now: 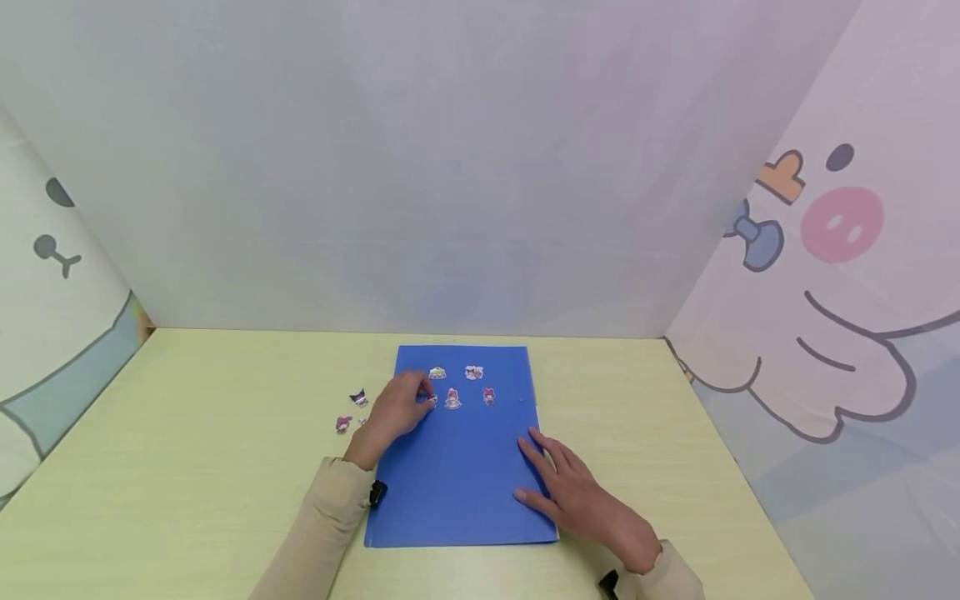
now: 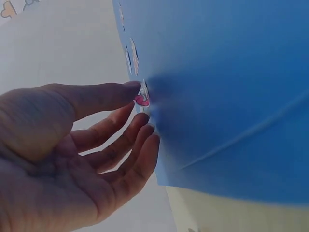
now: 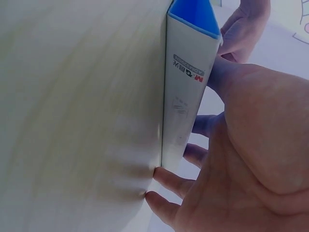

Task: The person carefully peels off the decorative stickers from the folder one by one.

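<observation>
A blue file folder [image 1: 465, 483] lies flat on the table, with small cartoon stickers in two rows on its upper part. My left hand [image 1: 402, 404] is over the folder's left side and pinches a sticker [image 2: 143, 96] with pink on it between thumb and fingers, at the cover's surface. Beside it are a red-hooded sticker [image 1: 453, 399] and a smaller one [image 1: 489, 396]. Above them sit a yellowish sticker [image 1: 437, 373] and a wider one [image 1: 474, 372]. My right hand [image 1: 581, 496] rests with spread fingers on the folder's right edge, by its white spine [image 3: 186, 92].
Left of the folder, loose stickers lie on the pale wooden table [image 1: 225, 442]: a dark one [image 1: 359, 398], a purple one [image 1: 343, 424] and one partly hidden by my left wrist. A plain backdrop [image 1: 412, 167] stands behind the table, with cartoon-printed cloth [image 1: 847, 333] at the sides.
</observation>
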{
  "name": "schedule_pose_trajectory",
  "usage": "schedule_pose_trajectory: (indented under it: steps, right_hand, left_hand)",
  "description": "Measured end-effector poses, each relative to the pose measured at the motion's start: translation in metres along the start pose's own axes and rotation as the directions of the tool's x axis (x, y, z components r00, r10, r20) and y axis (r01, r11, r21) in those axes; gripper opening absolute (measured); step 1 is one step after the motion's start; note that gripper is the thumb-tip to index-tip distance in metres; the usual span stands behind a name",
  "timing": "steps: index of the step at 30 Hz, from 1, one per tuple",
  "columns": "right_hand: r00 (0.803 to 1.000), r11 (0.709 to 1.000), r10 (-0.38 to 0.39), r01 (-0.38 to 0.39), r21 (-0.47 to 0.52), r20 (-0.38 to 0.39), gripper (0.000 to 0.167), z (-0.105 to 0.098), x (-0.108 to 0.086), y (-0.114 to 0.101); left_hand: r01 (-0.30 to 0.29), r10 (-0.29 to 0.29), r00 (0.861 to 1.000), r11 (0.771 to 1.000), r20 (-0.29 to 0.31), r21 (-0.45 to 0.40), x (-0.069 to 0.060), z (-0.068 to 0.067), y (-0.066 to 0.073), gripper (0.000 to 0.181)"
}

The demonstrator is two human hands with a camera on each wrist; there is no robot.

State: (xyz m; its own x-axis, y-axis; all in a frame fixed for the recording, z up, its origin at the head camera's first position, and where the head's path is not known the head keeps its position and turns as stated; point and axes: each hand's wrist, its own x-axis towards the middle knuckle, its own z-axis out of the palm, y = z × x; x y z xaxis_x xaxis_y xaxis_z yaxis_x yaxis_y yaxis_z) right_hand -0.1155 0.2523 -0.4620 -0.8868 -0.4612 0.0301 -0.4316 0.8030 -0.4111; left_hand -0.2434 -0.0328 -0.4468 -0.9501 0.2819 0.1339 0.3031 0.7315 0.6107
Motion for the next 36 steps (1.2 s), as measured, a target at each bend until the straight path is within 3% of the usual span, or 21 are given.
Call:
schedule_pose_trajectory:
  steps: [12,27,36]
  right_hand:
    - [1.000,1.000,0.019,-0.019,-0.002,-0.007,0.068,0.0025,0.0056,-0.0011]
    - [0.999,1.000,0.025,-0.025,0.014,0.031,0.069,0.0004,0.0021,-0.0014]
    - [0.999,1.000,-0.018,0.019,0.013,-0.037,0.070,0.0083,-0.0021,0.0077]
  left_hand:
    - [-0.003,0.004,1.000,0.999,0.008,-0.046,0.0086,0.0011,-0.0060,0.007]
    - [-0.022,0.021,1.000,0.998,-0.023,-0.058,0.0045,-0.0005,-0.0065,0.007]
    - [-0.021,0.019,0.999,0.998,-0.040,-0.061,0.0000,-0.0017,-0.0093,0.005]
